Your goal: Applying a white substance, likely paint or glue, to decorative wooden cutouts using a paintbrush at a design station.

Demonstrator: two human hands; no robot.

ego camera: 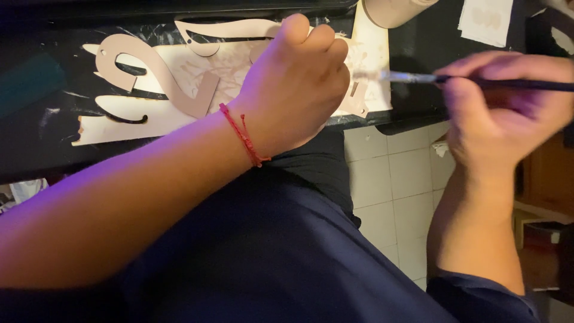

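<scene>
left hand (pixel 296 90) fisted on wooden cutout (pixel 359 98); right hand (pixel 502 113) grip holds paintbrush (pixel 418 78), bristles touching it.

A single head-worn camera looks steeply down over the person's lap onto the near edge of a black work table (pixel 36 143), which runs across the upper part of the frame. The view sits close: the forearms fill much of the picture, and the left hand (pixel 296 90) lies over the table's edge near the centre. The right hand (pixel 502 113) hovers off the table's right end, above a tiled floor (pixel 394 179) seen far below the table. Pale cut-out shapes (pixel 155 78) lie on the table just beyond the left hand. No second view shares the scene.
</scene>
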